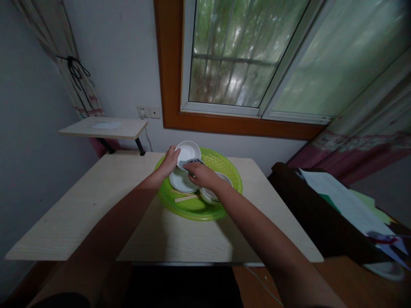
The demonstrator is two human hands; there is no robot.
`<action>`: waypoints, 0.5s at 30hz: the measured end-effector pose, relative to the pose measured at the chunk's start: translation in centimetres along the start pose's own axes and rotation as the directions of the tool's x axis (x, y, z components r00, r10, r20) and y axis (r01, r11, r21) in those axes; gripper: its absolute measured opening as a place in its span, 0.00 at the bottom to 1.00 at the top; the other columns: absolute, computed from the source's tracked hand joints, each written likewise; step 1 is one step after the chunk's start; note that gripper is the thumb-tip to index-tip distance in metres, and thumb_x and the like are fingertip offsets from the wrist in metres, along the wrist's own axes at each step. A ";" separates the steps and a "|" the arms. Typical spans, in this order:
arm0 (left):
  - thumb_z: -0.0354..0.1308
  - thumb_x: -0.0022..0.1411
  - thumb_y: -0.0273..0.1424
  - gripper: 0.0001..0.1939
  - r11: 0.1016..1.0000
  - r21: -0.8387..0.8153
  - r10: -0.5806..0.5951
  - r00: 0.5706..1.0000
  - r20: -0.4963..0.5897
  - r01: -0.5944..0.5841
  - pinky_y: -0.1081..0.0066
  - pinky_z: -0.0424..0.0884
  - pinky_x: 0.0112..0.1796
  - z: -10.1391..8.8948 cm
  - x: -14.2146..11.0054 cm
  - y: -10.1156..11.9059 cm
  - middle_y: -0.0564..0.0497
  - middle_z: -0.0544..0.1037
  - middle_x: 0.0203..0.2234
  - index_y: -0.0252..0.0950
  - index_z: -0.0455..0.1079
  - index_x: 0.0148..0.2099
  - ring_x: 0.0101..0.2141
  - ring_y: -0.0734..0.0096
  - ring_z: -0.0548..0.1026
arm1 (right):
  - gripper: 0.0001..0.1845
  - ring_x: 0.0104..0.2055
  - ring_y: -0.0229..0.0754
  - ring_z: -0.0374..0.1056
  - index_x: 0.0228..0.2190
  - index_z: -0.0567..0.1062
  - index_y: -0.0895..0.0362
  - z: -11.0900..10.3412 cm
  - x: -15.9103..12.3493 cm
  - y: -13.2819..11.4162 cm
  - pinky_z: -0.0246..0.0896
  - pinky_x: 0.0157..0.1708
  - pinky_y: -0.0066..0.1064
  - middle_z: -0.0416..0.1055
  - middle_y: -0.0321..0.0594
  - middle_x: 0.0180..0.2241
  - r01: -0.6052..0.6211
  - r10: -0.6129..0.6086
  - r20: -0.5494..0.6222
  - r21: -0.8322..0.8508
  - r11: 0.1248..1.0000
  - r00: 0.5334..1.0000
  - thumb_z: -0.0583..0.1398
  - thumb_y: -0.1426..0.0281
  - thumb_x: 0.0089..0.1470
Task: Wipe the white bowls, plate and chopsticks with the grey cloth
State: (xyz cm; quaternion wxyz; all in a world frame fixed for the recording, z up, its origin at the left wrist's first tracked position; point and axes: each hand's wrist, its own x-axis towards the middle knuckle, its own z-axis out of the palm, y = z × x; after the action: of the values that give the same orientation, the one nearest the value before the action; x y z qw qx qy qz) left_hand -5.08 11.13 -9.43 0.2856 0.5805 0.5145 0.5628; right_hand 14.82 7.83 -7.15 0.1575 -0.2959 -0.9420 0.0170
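Observation:
My left hand (170, 159) grips the rim of a white plate (190, 151), tilted up over a round green basket (226, 167). My right hand (199, 173) is closed on a grey cloth (189, 162) and presses it against that plate. Inside the basket lie another white plate (181, 182), white bowls (210, 196) partly hidden under my right wrist, and wooden chopsticks (185, 197).
The basket stands at the far side of a light wooden table (96, 205). A small raised shelf (105, 127) sits at the back left. A dark surface with papers (340, 201) is to the right. A window (240, 55) is behind the table.

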 end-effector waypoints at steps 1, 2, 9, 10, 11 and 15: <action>0.49 0.68 0.45 0.19 1.000 -0.005 -0.006 1.000 0.004 0.006 0.60 0.66 0.56 0.0 -0.1 0.2 0.43 0.74 0.51 0.39 0.66 0.54 0.55 0.58 0.70 | 0.30 0.58 0.48 0.67 0.61 0.68 0.63 0.0 0.0 -0.1 0.60 0.60 0.38 0.71 0.53 0.58 0.018 -0.018 -0.005 0.055 0.998 1.000 0.58 0.75 0.57; 0.49 0.68 0.45 0.20 1.000 -0.012 -0.014 1.000 0.007 0.014 0.60 0.66 0.56 -0.1 -0.2 0.4 0.43 0.74 0.51 0.39 0.66 0.54 0.55 0.58 0.70 | 0.31 0.58 0.48 0.68 0.62 0.67 0.63 0.0 0.0 -0.2 0.60 0.60 0.38 0.71 0.52 0.58 0.032 -0.031 -0.013 0.108 0.994 0.999 0.58 0.75 0.57; 0.50 0.67 0.43 0.19 0.983 -0.149 -0.104 0.994 0.036 0.108 0.64 0.72 0.47 0.3 -0.3 1.2 0.45 0.74 0.47 0.39 0.63 0.54 0.47 0.63 0.74 | 0.28 0.56 0.46 0.69 0.59 0.71 0.58 0.4 0.5 0.4 0.60 0.59 0.38 0.72 0.49 0.57 -0.009 0.017 -0.049 0.167 0.986 0.999 0.58 0.78 0.57; 0.50 0.66 0.43 0.19 0.970 -0.193 -0.138 0.989 0.048 0.145 0.65 0.73 0.43 0.4 -0.3 1.2 0.46 0.74 0.44 0.40 0.62 0.54 0.43 0.64 0.75 | 0.27 0.56 0.46 0.69 0.58 0.72 0.57 0.4 0.5 0.5 0.60 0.58 0.37 0.73 0.48 0.56 -0.022 0.028 -0.049 0.136 0.991 0.998 0.58 0.78 0.57; 0.51 0.65 0.42 0.19 0.954 -0.236 -0.175 0.983 0.059 0.184 0.67 0.73 0.38 0.4 -0.2 1.3 0.48 0.74 0.41 0.40 0.60 0.54 0.40 0.65 0.75 | 0.25 0.55 0.47 0.70 0.56 0.74 0.57 0.3 0.5 0.5 0.60 0.58 0.37 0.74 0.47 0.55 -0.030 0.035 -0.045 0.102 0.994 0.998 0.58 0.79 0.57; 0.55 0.61 0.41 0.22 0.922 -0.296 -0.234 0.968 0.085 0.249 0.72 0.69 0.28 0.2 -0.2 1.2 0.54 0.72 0.33 0.42 0.56 0.54 0.29 0.70 0.73 | 0.22 0.54 0.46 0.70 0.53 0.77 0.56 -0.3 0.1 0.8 0.61 0.56 0.34 0.76 0.45 0.52 -0.058 0.058 -0.010 -0.024 0.998 0.998 0.57 0.79 0.60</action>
State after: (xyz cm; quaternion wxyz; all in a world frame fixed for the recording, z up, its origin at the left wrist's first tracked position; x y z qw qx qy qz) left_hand -4.47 10.60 -8.48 0.4512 0.4751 0.4823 0.5814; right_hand 15.26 8.56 -6.89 0.1578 -0.3252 -0.9323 0.0089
